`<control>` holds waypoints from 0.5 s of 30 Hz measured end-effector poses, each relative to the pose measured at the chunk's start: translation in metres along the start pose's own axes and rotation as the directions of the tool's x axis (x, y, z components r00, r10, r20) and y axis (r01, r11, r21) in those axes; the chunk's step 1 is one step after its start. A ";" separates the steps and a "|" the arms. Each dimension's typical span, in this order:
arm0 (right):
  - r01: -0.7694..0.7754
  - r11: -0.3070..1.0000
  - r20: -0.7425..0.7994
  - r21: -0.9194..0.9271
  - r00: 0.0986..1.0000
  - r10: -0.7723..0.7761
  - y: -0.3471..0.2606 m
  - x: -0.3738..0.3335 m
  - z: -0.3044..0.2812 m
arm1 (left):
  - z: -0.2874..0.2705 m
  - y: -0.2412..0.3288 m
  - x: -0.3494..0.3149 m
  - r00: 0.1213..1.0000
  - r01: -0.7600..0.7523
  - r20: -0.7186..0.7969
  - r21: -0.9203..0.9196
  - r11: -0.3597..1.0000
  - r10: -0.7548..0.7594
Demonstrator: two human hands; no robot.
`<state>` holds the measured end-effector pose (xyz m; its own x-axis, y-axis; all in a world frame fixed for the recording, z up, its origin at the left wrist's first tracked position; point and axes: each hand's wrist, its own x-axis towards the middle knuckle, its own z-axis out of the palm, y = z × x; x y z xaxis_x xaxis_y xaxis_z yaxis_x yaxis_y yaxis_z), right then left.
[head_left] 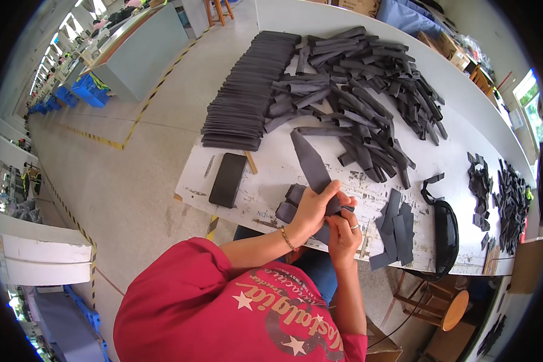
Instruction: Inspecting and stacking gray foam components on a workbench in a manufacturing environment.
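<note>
Above the table's near edge, my left hand [311,212] is closed on a long dark grey fabric strip [311,160], whose free end points up and away to the left. My right hand [344,239], a ring on one finger, pinches the strip's lower end right against the left hand. The fingers partly hide how that end is folded. Beside the left wrist lie a few folded dark pieces [288,205]. Several flat grey fabric pieces [397,232] are spread on the table to the right of my right hand.
A neat row of dark strips [241,90] lines the table's far left, beside a loose heap of rolled strips [368,114]. A black phone [228,180] lies near the left edge. To the right are a black mesh pouch [445,235] and dark scraps [513,205]. A wooden stool [454,311] stands below.
</note>
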<state>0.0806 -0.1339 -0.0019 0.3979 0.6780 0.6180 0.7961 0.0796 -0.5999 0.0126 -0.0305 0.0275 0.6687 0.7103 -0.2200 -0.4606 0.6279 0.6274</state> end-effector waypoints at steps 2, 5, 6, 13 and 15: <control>-0.022 1.000 0.017 0.016 1.000 0.022 0.000 0.003 0.001 | -0.002 -0.002 -0.001 1.000 -0.007 0.004 -0.038 0.999 0.007; -0.167 0.982 0.064 0.083 0.985 0.162 -0.012 0.010 0.002 | -0.010 0.004 0.001 1.000 0.019 0.022 -0.083 0.996 -0.017; -0.289 0.950 0.095 0.121 0.956 0.278 -0.017 0.012 0.001 | -0.014 0.006 0.002 0.997 0.059 0.046 -0.093 0.994 -0.055; -0.170 0.980 0.096 0.103 0.982 0.160 -0.014 0.014 -0.018 | -0.008 0.038 0.011 0.996 0.011 0.084 -0.124 0.992 0.000; -0.181 0.978 0.109 0.100 0.979 0.170 -0.019 0.016 -0.025 | -0.005 0.042 0.012 0.983 -0.086 0.153 -0.075 0.993 0.097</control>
<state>0.0835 -0.1424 0.0320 0.4755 0.7573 0.4477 0.6614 0.0278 -0.7495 -0.0017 0.0054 0.0473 0.7020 0.7110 -0.0414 -0.5593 0.5863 0.5860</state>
